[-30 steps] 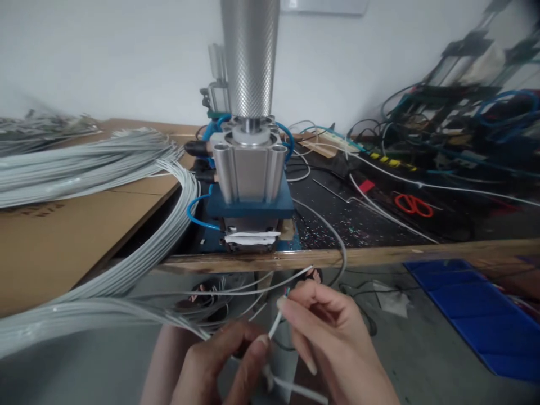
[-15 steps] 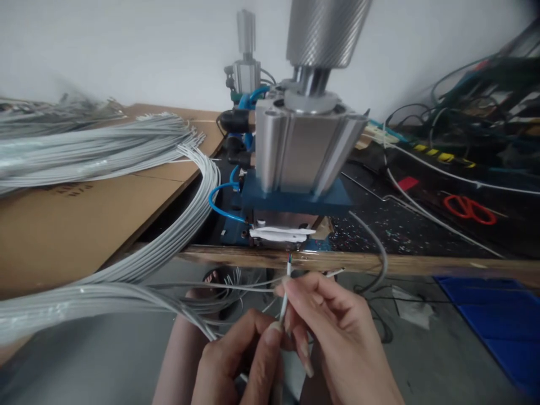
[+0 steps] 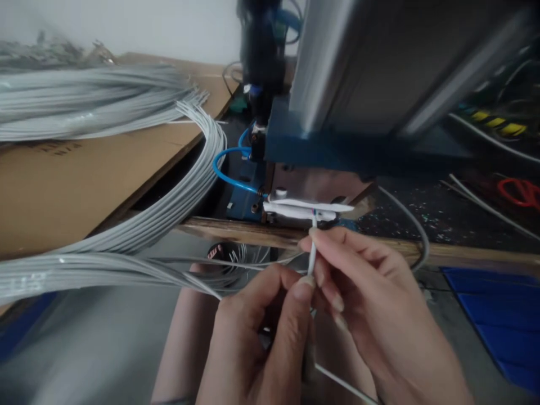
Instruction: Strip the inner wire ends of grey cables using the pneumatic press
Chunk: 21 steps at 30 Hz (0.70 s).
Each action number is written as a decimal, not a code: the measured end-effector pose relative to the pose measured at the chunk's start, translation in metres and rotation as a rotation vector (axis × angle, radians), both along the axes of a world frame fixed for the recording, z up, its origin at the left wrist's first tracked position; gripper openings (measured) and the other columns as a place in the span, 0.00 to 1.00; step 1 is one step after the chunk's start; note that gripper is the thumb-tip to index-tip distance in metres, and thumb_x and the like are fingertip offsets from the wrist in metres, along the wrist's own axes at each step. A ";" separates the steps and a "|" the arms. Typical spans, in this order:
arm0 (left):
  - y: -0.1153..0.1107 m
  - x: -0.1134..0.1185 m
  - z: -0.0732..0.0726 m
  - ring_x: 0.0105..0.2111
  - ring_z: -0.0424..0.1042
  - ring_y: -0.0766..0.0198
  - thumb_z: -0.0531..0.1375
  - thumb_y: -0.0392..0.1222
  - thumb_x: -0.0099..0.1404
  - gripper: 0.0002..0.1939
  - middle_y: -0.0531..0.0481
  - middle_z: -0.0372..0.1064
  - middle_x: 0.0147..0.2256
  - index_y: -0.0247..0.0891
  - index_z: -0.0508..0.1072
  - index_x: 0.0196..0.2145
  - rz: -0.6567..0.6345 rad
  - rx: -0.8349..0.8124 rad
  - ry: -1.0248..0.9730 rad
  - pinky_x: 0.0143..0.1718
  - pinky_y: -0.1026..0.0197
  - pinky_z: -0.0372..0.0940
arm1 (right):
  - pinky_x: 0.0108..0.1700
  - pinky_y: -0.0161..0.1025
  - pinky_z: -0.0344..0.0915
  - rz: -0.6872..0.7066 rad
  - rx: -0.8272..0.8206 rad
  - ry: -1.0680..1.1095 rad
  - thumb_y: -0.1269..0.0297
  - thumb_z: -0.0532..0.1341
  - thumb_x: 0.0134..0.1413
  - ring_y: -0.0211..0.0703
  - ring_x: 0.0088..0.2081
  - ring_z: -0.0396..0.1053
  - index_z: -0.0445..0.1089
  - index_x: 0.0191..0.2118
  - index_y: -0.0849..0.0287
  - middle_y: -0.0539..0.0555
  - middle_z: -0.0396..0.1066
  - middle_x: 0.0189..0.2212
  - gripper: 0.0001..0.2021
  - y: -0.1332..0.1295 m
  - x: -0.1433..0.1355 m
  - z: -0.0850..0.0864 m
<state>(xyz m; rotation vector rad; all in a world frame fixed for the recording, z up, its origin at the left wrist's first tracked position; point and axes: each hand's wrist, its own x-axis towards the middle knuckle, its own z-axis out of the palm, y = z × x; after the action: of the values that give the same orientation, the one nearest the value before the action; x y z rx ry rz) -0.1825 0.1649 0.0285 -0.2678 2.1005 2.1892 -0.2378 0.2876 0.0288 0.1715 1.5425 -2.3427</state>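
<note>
Hands meet low in the middle of the view, both pinched on one thin white cable (image 3: pixel 311 260); the left hand (image 3: pixel 253 343) clamps it between thumb and forefinger from below, the right hand (image 3: pixel 379 304) grips it just above with fingertips (image 3: pixel 314 239) closed on the sheath; the cable stands nearly upright, and its tip, where small coloured cores show, touches the white paper-like strip (image 3: pixel 304 209) at the front mouth of a pneumatic press (image 3: pixel 379 73); the press sits on a blue base plate (image 3: pixel 337 152), close and blurred, filling the upper right; a blue air hose (image 3: pixel 228 169) curls at its left side; the machine stands at the edge of a wooden bench (image 3: pixel 236 232); to the left, a thick bundle of grey cables (image 3: pixel 126 242) sweeps off a sheet of brown cardboard (image 3: pixel 84 180) and down past the bench edge; more grey cables lie along the top left; at far right, red-handled scissors (image 3: pixel 521 191) rest on the dark benchtop, well apart from the hands; a blue bin (image 3: pixel 498 315) sits below on the floor.
</note>
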 end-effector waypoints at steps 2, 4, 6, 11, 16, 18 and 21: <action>0.001 0.000 0.000 0.19 0.61 0.66 0.61 0.58 0.73 0.22 0.55 0.64 0.19 0.41 0.75 0.26 0.044 -0.037 -0.034 0.20 0.66 0.60 | 0.17 0.22 0.56 0.003 -0.068 -0.016 0.59 0.76 0.53 0.27 0.17 0.58 0.78 0.25 0.59 0.45 0.66 0.16 0.13 -0.001 -0.003 0.002; 0.000 0.000 -0.001 0.20 0.63 0.65 0.63 0.60 0.70 0.22 0.53 0.66 0.20 0.42 0.77 0.26 0.093 -0.060 -0.064 0.18 0.66 0.61 | 0.16 0.23 0.55 -0.012 -0.069 -0.019 0.60 0.77 0.52 0.27 0.16 0.58 0.77 0.23 0.59 0.45 0.65 0.15 0.13 -0.003 -0.005 0.003; -0.001 0.000 -0.004 0.18 0.63 0.65 0.65 0.62 0.68 0.22 0.53 0.67 0.20 0.42 0.80 0.28 0.097 -0.067 -0.073 0.15 0.66 0.60 | 0.16 0.24 0.54 -0.028 -0.041 -0.022 0.59 0.77 0.51 0.28 0.15 0.57 0.76 0.22 0.60 0.45 0.63 0.14 0.14 -0.005 -0.006 0.004; -0.005 -0.002 -0.009 0.15 0.61 0.66 0.65 0.63 0.67 0.22 0.54 0.67 0.18 0.41 0.84 0.35 0.069 -0.062 -0.100 0.11 0.65 0.57 | 0.17 0.30 0.54 -0.048 -0.031 -0.028 0.55 0.76 0.51 0.30 0.15 0.55 0.73 0.20 0.57 0.44 0.59 0.13 0.18 -0.007 -0.007 0.004; -0.005 -0.005 -0.005 0.16 0.63 0.66 0.66 0.65 0.65 0.23 0.54 0.68 0.19 0.41 0.84 0.34 0.088 -0.072 -0.107 0.13 0.66 0.58 | 0.18 0.31 0.54 -0.081 -0.006 -0.026 0.58 0.75 0.54 0.29 0.16 0.55 0.73 0.21 0.57 0.46 0.63 0.15 0.17 -0.009 -0.006 0.007; -0.005 -0.004 -0.005 0.17 0.64 0.65 0.67 0.65 0.64 0.22 0.53 0.68 0.20 0.41 0.84 0.34 0.087 -0.058 -0.107 0.13 0.66 0.59 | 0.18 0.31 0.55 -0.090 0.008 -0.012 0.59 0.74 0.54 0.29 0.16 0.55 0.73 0.21 0.57 0.46 0.63 0.15 0.17 -0.009 -0.006 0.007; -0.005 0.002 -0.017 0.17 0.65 0.64 0.67 0.61 0.66 0.19 0.53 0.70 0.20 0.42 0.84 0.37 0.130 -0.049 -0.133 0.12 0.66 0.58 | 0.19 0.31 0.59 -0.089 0.105 0.038 0.56 0.71 0.57 0.29 0.15 0.55 0.74 0.23 0.56 0.45 0.62 0.15 0.16 -0.009 -0.006 0.006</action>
<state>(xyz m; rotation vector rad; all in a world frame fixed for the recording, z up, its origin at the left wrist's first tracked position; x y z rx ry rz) -0.1801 0.1596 0.0116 -0.5525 2.1211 2.1240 -0.2442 0.2788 0.0350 0.2270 1.7106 -2.3459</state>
